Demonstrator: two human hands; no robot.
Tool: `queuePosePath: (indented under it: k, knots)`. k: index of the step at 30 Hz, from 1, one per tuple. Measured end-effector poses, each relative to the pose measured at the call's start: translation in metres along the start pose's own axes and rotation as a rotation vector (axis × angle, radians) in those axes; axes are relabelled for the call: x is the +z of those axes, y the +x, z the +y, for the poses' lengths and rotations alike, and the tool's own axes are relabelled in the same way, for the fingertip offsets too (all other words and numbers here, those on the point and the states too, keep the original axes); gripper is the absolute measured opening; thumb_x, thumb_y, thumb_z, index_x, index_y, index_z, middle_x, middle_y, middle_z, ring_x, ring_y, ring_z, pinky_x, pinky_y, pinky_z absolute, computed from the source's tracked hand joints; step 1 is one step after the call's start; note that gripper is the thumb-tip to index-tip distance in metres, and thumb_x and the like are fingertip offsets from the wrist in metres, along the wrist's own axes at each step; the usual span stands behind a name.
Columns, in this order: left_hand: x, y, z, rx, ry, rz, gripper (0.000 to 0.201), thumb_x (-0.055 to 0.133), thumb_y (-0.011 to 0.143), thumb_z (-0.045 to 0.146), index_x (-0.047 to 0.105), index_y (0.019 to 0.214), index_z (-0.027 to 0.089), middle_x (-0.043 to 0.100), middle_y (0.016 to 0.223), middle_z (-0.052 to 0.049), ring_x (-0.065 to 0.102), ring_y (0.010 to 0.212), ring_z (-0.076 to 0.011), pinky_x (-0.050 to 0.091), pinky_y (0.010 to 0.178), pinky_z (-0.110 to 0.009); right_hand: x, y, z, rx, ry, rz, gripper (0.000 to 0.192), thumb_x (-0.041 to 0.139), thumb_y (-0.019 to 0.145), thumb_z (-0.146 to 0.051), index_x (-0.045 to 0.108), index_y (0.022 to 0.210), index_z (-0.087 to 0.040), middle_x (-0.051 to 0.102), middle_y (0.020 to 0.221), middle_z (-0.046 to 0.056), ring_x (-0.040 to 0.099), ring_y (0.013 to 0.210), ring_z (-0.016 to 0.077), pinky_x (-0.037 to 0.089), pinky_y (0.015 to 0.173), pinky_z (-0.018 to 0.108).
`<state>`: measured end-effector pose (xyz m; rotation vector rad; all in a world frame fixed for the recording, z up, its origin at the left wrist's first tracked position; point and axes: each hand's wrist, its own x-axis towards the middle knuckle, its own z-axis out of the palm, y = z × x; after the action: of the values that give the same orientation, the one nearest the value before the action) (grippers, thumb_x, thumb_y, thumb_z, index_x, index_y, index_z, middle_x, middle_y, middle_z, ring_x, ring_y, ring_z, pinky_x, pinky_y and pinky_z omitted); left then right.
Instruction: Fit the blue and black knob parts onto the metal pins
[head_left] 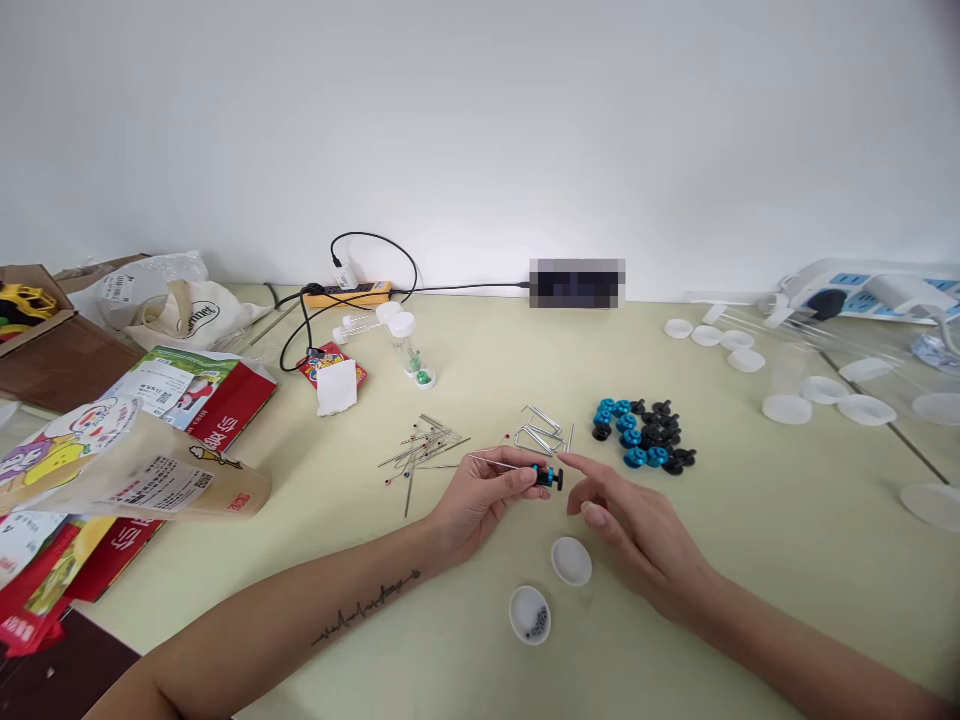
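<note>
Centrally on a pale green table, the left hand (480, 495) pinches a small blue and black thumbscrew (549, 477) between thumb and fingertips, along with a thin metal pin (495, 462) whose long axis runs left and slightly away. The right hand (626, 520) hovers just right of the screw, fingers loosely spread, holding nothing. A pile of blue and black screws (645, 435) lies beyond the right hand; two small white cups (555, 585) sit nearer the person.

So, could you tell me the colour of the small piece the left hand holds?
Blue small piece with a black end, head view.
</note>
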<state>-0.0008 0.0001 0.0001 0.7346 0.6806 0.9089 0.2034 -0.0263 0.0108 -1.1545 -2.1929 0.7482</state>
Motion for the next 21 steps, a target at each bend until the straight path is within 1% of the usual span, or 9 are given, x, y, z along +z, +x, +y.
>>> queuePosePath:
  k: [4,8,13,17,21]
  knots:
    - [-0.0003,-0.0004,0.0,-0.001,0.005,-0.005,0.02,0.067,0.075,0.018,0.067,0.093,0.011,0.067,0.09,-0.007,0.063,0.074,-0.0095,0.046,0.077,-0.02,0.0004,0.0009,-0.0007,-0.004,0.002,-0.021,0.037,0.027,0.097,-0.029,0.036,0.133,-0.027,0.059,0.081,0.0,0.055,0.069,0.0128,0.042,0.065,0.026]
    - [0.0001,-0.0006,0.0007,-0.005,0.002,-0.001,0.02,0.068,0.075,0.018,0.067,0.093,0.011,0.067,0.091,-0.008,0.063,0.073,-0.009,0.046,0.077,-0.021,0.0006,0.0004,0.0001,-0.006,0.005,0.018,0.039,0.027,0.097,-0.03,0.032,0.136,-0.026,0.06,0.081,0.0,0.055,0.068,0.0131,0.043,0.065,0.026]
    - [0.0007,-0.0004,0.0011,-0.001,-0.004,-0.011,0.019,0.068,0.074,0.018,0.068,0.092,0.011,0.067,0.088,-0.007,0.063,0.073,-0.0095,0.046,0.076,-0.021,-0.0002,0.0003,0.0002,0.003,-0.01,-0.021,0.037,0.027,0.097,-0.03,0.038,0.132,-0.027,0.06,0.08,0.0,0.056,0.07,0.013,0.043,0.066,0.025]
    - [0.0006,-0.0007,0.0011,-0.001,-0.005,-0.005,0.02,0.068,0.074,0.019,0.067,0.093,0.011,0.067,0.091,-0.007,0.063,0.073,-0.0093,0.046,0.076,-0.021,0.0003,-0.0001,-0.0003,-0.006,-0.006,0.019,0.039,0.028,0.097,-0.029,0.032,0.136,-0.027,0.06,0.082,-0.001,0.055,0.069,0.0124,0.043,0.065,0.025]
    - [0.0005,-0.001,0.0012,-0.007,0.002,-0.003,0.02,0.068,0.074,0.019,0.068,0.093,0.011,0.067,0.089,-0.007,0.063,0.073,-0.0095,0.046,0.076,-0.02,0.0003,-0.0008,-0.0006,0.0,-0.016,-0.018,0.037,0.027,0.097,-0.03,0.038,0.132,-0.027,0.06,0.079,0.0,0.056,0.069,0.0131,0.043,0.065,0.026]
